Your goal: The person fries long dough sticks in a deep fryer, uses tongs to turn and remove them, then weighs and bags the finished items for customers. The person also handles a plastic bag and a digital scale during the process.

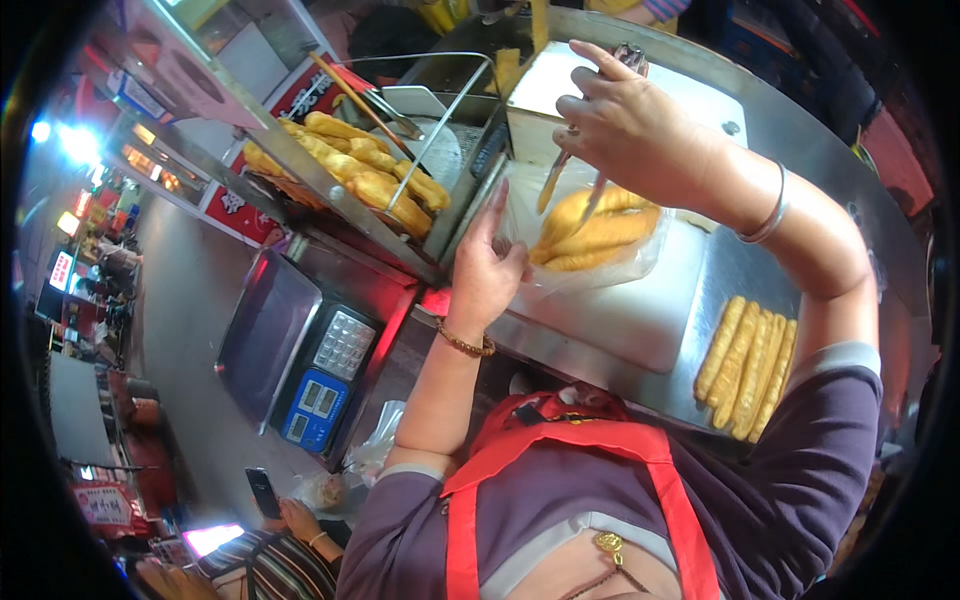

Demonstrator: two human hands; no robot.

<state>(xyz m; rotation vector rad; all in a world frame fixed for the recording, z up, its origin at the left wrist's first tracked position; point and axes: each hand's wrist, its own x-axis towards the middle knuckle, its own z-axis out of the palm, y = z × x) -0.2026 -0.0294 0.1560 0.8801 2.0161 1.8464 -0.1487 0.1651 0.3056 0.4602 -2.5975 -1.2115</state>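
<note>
My right hand (637, 131) is closed around metal tongs (551, 184), whose tips hang over golden fried dough sticks (607, 232). These dough sticks lie in a clear plastic bag (592, 277) on a metal work surface (637, 322). At the bag's left side, my left hand (491, 266) grips its edge, with the index finger stretched out. My right hand partly covers the tongs' handles. Further right, a row of several longer fried dough sticks (750, 367) rests on the metal counter near my right arm.
A metal tray rack (484, 161) at the upper left holds more fried dough (360, 165) and a long wooden stick (352, 94). A white-topped box (540, 94) stands behind the bag. Left are a digital scale (322, 375) and another person's hand (300, 517) near a phone (262, 491).
</note>
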